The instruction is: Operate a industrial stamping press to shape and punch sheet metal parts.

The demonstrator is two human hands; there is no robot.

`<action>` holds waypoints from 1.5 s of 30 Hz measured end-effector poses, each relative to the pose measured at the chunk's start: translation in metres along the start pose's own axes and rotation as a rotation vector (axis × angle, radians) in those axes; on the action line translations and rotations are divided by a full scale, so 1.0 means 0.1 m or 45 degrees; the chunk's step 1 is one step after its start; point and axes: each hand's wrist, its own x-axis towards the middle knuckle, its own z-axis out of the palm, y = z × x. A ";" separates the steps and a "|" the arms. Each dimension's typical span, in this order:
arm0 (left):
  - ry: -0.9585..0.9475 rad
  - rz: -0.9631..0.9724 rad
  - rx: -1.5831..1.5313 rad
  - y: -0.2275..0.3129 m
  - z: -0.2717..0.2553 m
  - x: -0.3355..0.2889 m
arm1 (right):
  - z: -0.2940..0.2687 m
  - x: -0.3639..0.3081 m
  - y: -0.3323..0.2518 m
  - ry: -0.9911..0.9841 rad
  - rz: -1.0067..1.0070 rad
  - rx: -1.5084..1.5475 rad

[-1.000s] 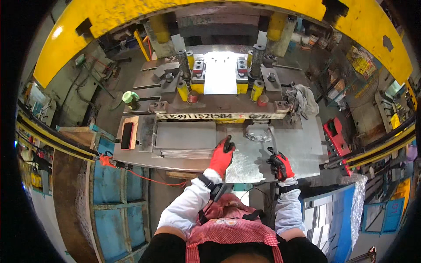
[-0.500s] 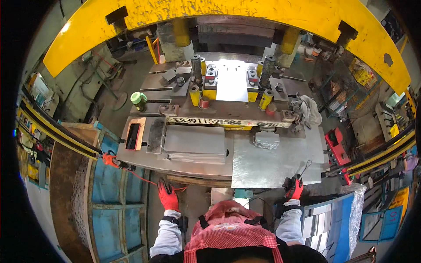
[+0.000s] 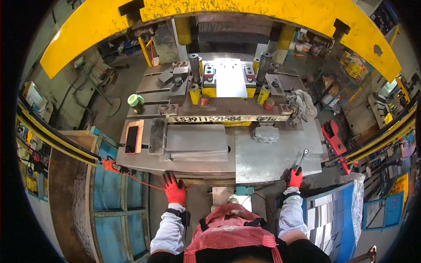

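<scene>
At the table's front edge, my left hand [image 3: 175,189], in a red glove with dark fingertips, has its fingers apart and holds nothing. My right hand [image 3: 294,179], gloved the same way, is closed round a slim metal tool with a rounded, ring-like head [image 3: 305,153]; its exact kind is unclear. The tool points up over a bare metal sheet [image 3: 263,164]. Beyond that sheet lies a small pile of cut metal pieces [image 3: 266,134]. A stack of flat metal plates [image 3: 196,139] is left of it. Farther off, a bright sheet [image 3: 231,79] rests on the die [image 3: 210,93].
A yellow press beam [image 3: 245,11] arches across the top. On the left are a phone [image 3: 132,139] and a green-lidded bottle [image 3: 136,101]. A grey rag [image 3: 302,107] hangs at the right of the die. Blue-framed bins [image 3: 107,186] and a red tool [image 3: 332,133] flank the table.
My left hand has moved right and its fingers have spread at the table edge. My right hand has shifted slightly up, and the tool in it stands more upright.
</scene>
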 end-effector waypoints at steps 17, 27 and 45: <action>-0.094 0.257 0.187 -0.05 -0.10 0.34 | 0.04 -0.07 -0.07 0.132 -0.059 0.040; -0.059 0.262 0.244 -0.19 -0.01 0.37 | 0.03 -0.11 -0.19 0.027 0.001 -0.069; -0.210 0.205 0.181 -0.13 -0.05 0.38 | 0.04 -0.12 -0.06 0.104 -0.064 0.068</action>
